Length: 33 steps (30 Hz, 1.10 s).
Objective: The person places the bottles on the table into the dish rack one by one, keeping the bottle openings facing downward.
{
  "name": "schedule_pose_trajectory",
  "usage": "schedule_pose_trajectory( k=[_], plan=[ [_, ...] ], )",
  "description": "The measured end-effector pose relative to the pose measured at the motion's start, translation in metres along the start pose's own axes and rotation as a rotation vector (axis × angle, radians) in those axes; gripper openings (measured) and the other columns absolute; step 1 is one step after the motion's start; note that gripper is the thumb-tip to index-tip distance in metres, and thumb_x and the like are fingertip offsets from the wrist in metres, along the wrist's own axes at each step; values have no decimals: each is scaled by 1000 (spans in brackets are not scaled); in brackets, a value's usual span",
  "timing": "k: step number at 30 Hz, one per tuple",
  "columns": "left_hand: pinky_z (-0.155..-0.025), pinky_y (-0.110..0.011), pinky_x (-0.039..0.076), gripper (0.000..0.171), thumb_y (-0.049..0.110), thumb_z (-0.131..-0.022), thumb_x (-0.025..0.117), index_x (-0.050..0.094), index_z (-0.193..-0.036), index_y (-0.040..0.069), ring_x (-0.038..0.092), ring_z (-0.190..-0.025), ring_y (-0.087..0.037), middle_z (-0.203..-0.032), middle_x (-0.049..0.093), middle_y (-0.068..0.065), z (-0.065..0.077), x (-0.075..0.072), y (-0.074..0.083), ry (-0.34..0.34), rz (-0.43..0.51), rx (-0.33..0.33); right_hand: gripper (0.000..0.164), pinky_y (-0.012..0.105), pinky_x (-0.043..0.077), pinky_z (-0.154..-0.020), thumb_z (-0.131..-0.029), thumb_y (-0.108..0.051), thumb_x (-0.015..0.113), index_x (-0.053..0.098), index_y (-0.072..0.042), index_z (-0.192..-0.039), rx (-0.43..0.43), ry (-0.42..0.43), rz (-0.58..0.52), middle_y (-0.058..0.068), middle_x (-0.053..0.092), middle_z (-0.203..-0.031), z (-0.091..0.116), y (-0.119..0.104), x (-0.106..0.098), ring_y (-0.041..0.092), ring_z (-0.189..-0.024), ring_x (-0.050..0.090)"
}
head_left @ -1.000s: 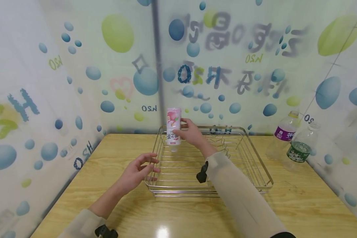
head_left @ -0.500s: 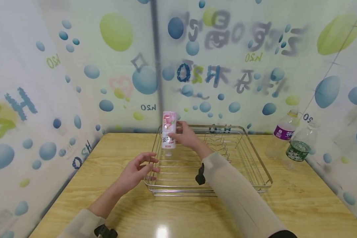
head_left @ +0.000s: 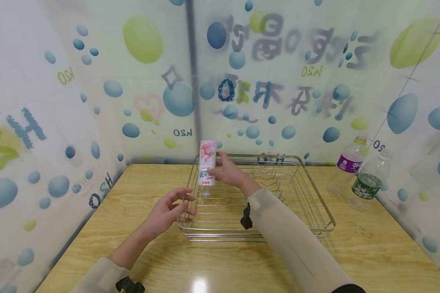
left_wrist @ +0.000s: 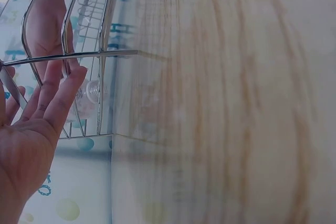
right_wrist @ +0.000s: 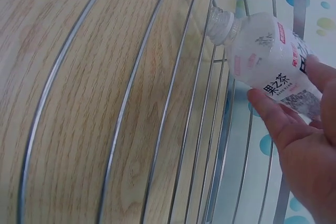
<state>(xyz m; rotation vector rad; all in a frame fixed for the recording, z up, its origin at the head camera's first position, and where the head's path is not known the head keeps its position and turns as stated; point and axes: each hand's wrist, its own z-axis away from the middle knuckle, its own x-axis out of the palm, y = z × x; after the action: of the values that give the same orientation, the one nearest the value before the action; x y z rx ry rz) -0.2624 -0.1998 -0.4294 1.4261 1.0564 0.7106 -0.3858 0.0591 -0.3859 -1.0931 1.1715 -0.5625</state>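
Pinched between the thumb and fingers of my right hand is a plastic drink bottle with a pink peach label. It is upside down, its neck pointing into the left back part of a wire rack. Whether the mouth touches the wires I cannot tell. My left hand lies at the rack's left side, fingers loosely extended against the wires. In the left wrist view those fingers are spread close to the rim, not curled round it.
Two clear bottles stand on the wooden table to the right of the rack, one with a purple label and a yellow cap, one with a green label. Patterned curtains rise behind and at both sides.
The right hand has brought the upside-down bottle a little left and down toward the rack's bottom. The left hand and the rack stay in place.
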Motion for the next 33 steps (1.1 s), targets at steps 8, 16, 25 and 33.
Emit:
schedule_pose_trajectory(
  k=[8,16,25,33],
  plan=[
    [-87,-42,70,49,10,-115,55,42,-161,0,78,-102,-21,-149,50,-37,-2,0,-1,4,-5,-13,83,50,65,-103,-109,-26,71,21,-17,-175,11,-50,82,23,59,-154,-1,1,-1,34,-116,76],
    [-87,-41,70,49,8,-115,54,41,-161,-1,77,-99,-19,-148,50,-38,-1,0,0,9,-10,-18,81,48,66,-99,-109,-27,72,25,-16,-174,20,-65,88,22,62,-150,-2,2,-2,30,-109,76],
    [-87,-40,70,47,10,-115,55,43,-160,2,77,-99,-20,-149,50,-38,0,1,2,13,-15,-16,83,51,65,-101,-108,-28,73,26,-14,-174,46,-49,93,21,62,-151,-2,0,-3,31,-111,77],
    [-87,-41,70,49,12,-115,55,42,-161,2,77,-99,-20,-148,50,-38,1,0,1,17,-25,-21,81,48,66,-101,-107,-34,74,31,-12,-172,48,-14,109,22,59,-156,-1,0,-6,36,-120,74]
  ],
)
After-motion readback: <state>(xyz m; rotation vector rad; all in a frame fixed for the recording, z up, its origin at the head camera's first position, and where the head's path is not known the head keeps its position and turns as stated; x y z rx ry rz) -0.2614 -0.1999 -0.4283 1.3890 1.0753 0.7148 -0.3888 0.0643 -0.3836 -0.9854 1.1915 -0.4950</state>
